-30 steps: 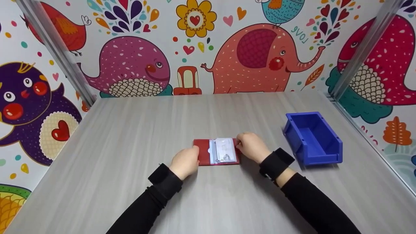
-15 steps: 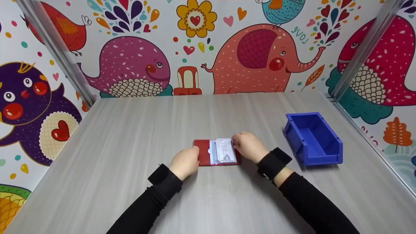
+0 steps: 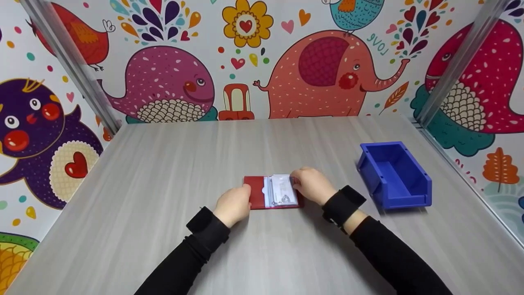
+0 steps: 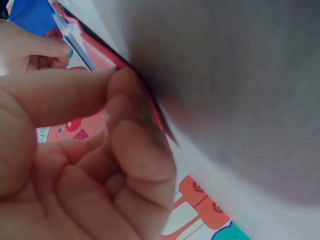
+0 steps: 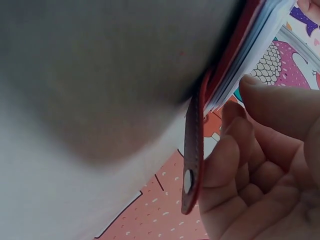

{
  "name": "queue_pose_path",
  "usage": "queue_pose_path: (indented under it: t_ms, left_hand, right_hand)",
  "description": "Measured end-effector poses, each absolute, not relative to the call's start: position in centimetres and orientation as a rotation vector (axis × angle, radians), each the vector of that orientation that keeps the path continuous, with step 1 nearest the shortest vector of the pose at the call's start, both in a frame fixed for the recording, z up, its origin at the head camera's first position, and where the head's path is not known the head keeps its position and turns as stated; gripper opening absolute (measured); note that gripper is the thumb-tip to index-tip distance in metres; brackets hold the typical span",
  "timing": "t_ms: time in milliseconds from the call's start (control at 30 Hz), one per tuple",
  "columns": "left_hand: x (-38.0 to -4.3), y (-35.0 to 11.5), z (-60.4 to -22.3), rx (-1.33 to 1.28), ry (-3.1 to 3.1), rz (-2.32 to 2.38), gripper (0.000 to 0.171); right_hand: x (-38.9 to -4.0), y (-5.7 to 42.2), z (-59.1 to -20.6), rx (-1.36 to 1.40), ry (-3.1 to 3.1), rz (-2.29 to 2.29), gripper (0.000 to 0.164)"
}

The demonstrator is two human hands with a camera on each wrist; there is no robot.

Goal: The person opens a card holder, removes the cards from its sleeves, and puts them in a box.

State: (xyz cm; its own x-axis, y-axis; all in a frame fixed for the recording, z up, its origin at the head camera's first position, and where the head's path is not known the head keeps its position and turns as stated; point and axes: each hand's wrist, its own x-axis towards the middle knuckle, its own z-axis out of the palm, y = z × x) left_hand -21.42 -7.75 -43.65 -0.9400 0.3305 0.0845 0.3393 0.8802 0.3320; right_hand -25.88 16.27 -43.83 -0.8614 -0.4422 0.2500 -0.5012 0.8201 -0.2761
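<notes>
Several right-hand fingers (image 3: 298, 177) further over wallet (image 3: 256, 193)

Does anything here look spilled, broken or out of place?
Nothing really stands out. The wallet lies open on the table with no visible tear, and the bin stands upright. The only loose bit is the wallet's strap, sticking out unfastened, which seems normal for an open wallet.

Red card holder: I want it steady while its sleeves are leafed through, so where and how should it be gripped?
Probably best to pinch the card holder by its left edge, coming from the left with the left hand. It lies open, bare red on that side, with the sleeves stacked on the right half.
</notes>
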Motion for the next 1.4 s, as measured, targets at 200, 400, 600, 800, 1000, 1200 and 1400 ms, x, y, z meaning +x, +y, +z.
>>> queue_pose_path:
  t_ms: [200, 400, 600, 800, 1000, 1200, 1400]
  left_hand:
    - [-21.38, -7.85, -43.75, -0.562, -2.990, -0.552, 0.015]
    - [-21.40, -7.96, -43.74, -0.571, -2.979, -0.565, 0.015]
    - [-21.44, -7.89, -43.69, -0.563, -2.995, -0.572, 0.015]
    - [-21.39, -7.88, -43.69, -0.559, -2.994, -0.573, 0.015]
    - [-21.55, -7.95, -43.76, -0.568, -2.993, -0.564, 0.015]
    - [-21.64, -8.08, -43.84, -0.592, -2.983, -0.546, 0.016]
    - [-21.84, -8.03, -43.60, -0.606, -2.986, -0.518, 0.016]
  right_hand:
    - [-25.92, 16.21, -43.83, 0.742, -2.852, 0.491, 0.018]
    - [-25.92, 16.16, -43.83, 0.737, -2.871, 0.475, 0.018]
    - [-25.91, 16.12, -43.73, 0.722, -2.895, 0.480, 0.021]
    - [-25.95, 16.00, -43.72, 0.701, -2.915, 0.473, 0.021]
    - [-25.97, 15.86, -43.79, 0.691, -2.928, 0.468, 0.021]
    - [-25.99, 15.84, -43.86, 0.702, -2.938, 0.454, 0.022]
    - [-25.93, 15.81, -43.84, 0.716, -2.928, 0.449, 0.022]
